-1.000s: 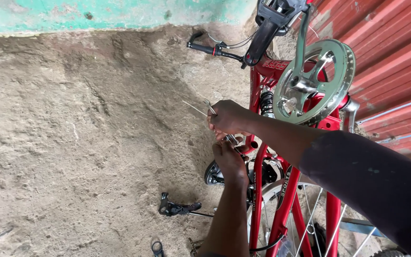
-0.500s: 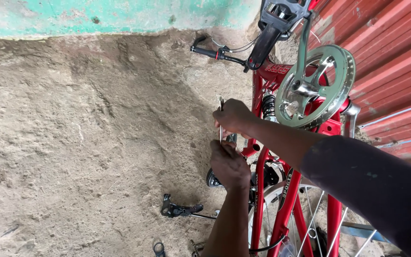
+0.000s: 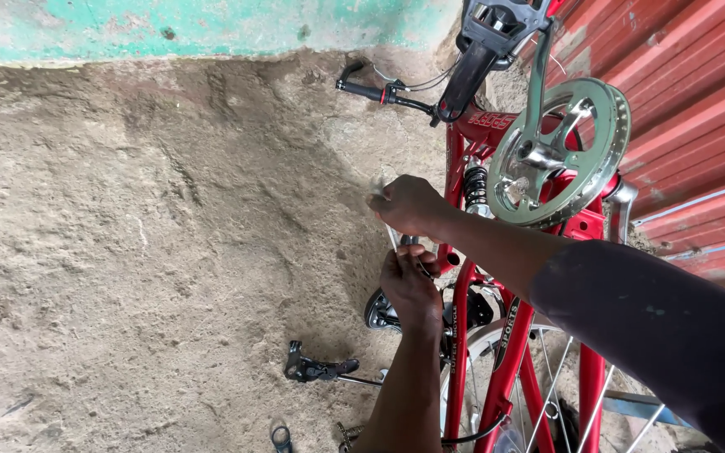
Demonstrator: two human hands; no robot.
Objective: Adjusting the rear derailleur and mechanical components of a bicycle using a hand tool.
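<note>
We see the right hand (image 3: 409, 204) pinching a thin cable (image 3: 391, 233) running down to the left hand (image 3: 410, 285), fingers closed on it, beside the red bike frame (image 3: 456, 168).

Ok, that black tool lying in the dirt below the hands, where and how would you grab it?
Probably by the thin metal shaft that sticks out toward the red bicycle frame, coming straight down from above. The black tool lies flat on the sandy ground, so nothing blocks a top approach, and its black head looks chunky and irregular. Both the left hand and right hand are busy at the frame.
</note>
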